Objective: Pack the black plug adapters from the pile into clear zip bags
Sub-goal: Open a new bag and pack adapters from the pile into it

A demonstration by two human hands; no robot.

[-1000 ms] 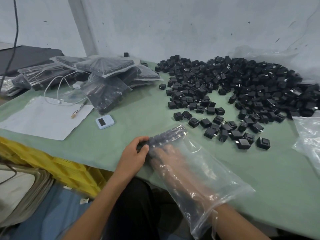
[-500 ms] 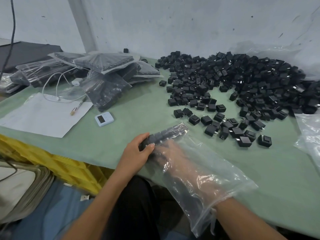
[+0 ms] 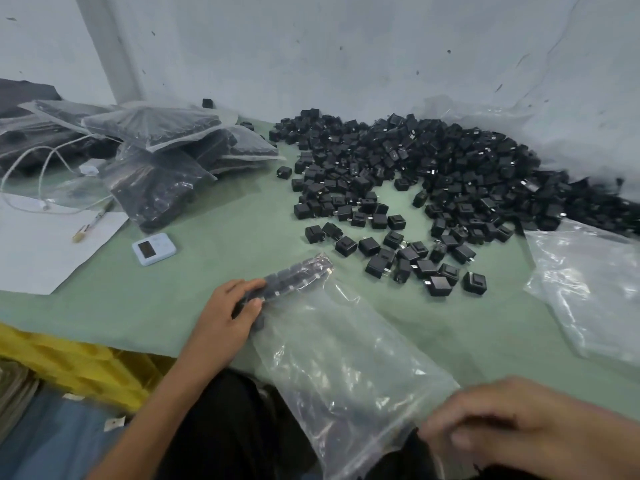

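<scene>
A clear zip bag [image 3: 343,362] lies on the green table [image 3: 214,258] in front of me, with a row of black plug adapters [image 3: 294,278] lined up inside its far end. My left hand [image 3: 228,313] holds that row through the plastic, fingers curled over it. My right hand [image 3: 519,424] is outside the bag, at its open mouth near the table's front edge; its fingers are blurred and what they hold is unclear. A big pile of black plug adapters [image 3: 433,168] covers the back right, with loose ones [image 3: 408,258] just beyond the bag.
Filled zip bags [image 3: 166,157] are stacked at the back left. A white sheet [image 3: 38,244] with a pen [image 3: 91,221], a white cable [image 3: 45,174] and a small white timer [image 3: 154,248] lie left. More clear bags [image 3: 588,282] lie right. A yellow crate [image 3: 69,365] sits below the table edge.
My right hand has drawn back out of the bag to its open mouth. My left hand stays on the row of adapters. The view has tilted and moved slightly.
</scene>
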